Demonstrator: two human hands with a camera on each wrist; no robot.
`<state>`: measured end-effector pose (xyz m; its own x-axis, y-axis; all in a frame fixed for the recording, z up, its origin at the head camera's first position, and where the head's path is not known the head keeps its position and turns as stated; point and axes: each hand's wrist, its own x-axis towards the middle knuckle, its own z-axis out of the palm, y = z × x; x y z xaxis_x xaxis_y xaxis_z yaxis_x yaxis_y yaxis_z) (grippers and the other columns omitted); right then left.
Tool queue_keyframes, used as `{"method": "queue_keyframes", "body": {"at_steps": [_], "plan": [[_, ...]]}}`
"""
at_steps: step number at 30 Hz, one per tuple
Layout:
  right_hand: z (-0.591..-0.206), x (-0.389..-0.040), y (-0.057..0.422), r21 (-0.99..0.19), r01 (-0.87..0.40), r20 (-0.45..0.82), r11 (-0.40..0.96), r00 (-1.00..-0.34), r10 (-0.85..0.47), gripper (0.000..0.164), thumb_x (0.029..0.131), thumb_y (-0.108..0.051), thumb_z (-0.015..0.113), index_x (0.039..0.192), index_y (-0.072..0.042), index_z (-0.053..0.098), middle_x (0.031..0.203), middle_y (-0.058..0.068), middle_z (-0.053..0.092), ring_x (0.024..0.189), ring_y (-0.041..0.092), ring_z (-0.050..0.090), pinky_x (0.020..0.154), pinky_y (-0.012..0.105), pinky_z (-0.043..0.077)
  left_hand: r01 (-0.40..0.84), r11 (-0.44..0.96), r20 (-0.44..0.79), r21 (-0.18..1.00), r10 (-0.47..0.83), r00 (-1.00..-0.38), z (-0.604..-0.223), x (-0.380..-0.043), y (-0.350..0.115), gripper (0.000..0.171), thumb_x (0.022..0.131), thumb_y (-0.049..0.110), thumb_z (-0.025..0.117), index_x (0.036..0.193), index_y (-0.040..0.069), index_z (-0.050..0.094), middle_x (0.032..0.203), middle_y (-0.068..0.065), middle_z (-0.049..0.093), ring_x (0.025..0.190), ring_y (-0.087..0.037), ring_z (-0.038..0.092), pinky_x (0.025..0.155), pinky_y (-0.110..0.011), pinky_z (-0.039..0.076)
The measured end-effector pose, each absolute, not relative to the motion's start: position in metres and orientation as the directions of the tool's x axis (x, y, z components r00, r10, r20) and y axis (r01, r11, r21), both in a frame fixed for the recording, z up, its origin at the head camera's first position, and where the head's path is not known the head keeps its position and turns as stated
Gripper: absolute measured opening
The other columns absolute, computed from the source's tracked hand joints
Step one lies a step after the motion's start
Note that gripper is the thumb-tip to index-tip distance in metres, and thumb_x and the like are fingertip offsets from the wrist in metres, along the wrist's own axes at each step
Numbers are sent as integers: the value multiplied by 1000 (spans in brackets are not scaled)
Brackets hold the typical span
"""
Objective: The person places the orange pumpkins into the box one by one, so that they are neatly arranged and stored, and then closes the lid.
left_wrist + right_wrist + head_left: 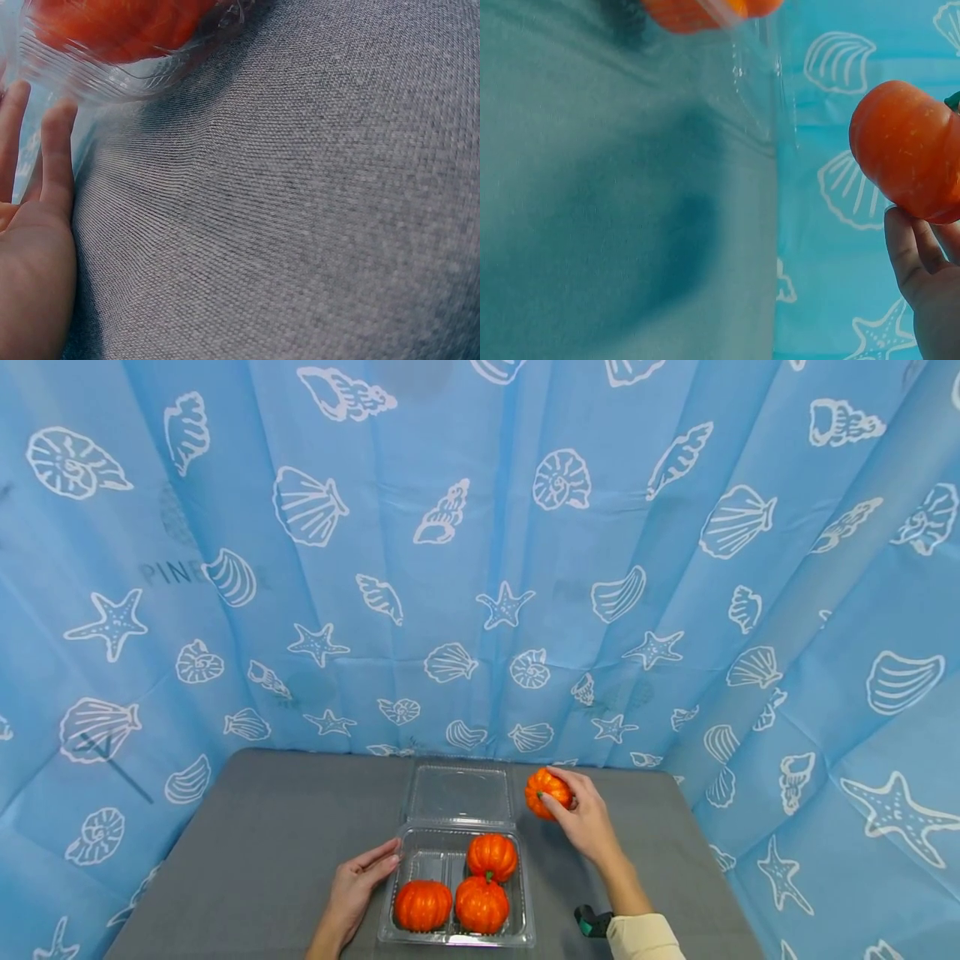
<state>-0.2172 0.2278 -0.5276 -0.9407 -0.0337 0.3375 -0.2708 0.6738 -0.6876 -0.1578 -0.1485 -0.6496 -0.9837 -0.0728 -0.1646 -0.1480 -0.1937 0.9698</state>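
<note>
Before the curtain (pixel 487 547), I'm watching the right hand (pixel 590 825) gripping a pumpkin (pixel 542 785), the left hand (pixel 354 888), straight-fingered, apparently steadying the container (pixel 456 940).

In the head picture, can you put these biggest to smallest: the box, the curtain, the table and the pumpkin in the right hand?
1. Blue curtain
2. Gray table
3. Clear box, counting its lid
4. Held pumpkin

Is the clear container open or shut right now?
Open. In the head view, the lid of the clear container lies back beyond its base, and three pumpkins sit uncovered inside.
</note>
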Motion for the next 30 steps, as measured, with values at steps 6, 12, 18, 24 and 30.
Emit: {"method": "queue_keyframes", "body": {"at_steps": [6,12,18,24,30], "plan": [[-521,-213,218,-723,-268,318,636,-947,-38,46,90,-27,80,134,-23,66,131,11,60,103,22,59,77,25,55,-143,-206,-160,968,-67,-985,-648,-157,-148,50,87,11,79,132,-6,65,124,-7,75,104,-2,73,88,-18,58],[-518,-210,206,-735,-287,319,614,-946,-60,49,89,-28,80,135,-24,64,133,10,58,106,22,61,82,28,57,-137,-202,-154,970,-71,-986,-648,-156,-147,49,88,11,79,132,-6,65,124,-6,75,104,-2,73,89,-18,58],[-518,-209,195,-761,-293,309,579,-948,-74,50,88,-26,82,134,-25,65,133,9,59,105,20,60,82,26,57,-139,-205,-157,969,-71,-985,-648,-157,-147,49,87,11,79,132,-6,65,124,-5,75,103,-3,73,89,-18,58],[-519,-207,185,-783,-299,301,546,-950,-88,49,86,-26,83,133,-24,67,129,9,60,102,19,61,79,22,57,-138,-203,-156,969,-72,-985,-648,-157,-148,49,87,11,79,132,-6,65,120,-1,76,102,-3,73,88,-18,58],[-518,-204,177,-775,-300,305,556,-948,-87,43,88,-28,81,129,-26,69,124,5,63,99,16,61,79,23,56,-146,-197,-164,969,-75,-984,-647,-156,-147,50,87,12,79,131,-5,66,122,-4,76,102,-3,73,88,-18,58]]}}
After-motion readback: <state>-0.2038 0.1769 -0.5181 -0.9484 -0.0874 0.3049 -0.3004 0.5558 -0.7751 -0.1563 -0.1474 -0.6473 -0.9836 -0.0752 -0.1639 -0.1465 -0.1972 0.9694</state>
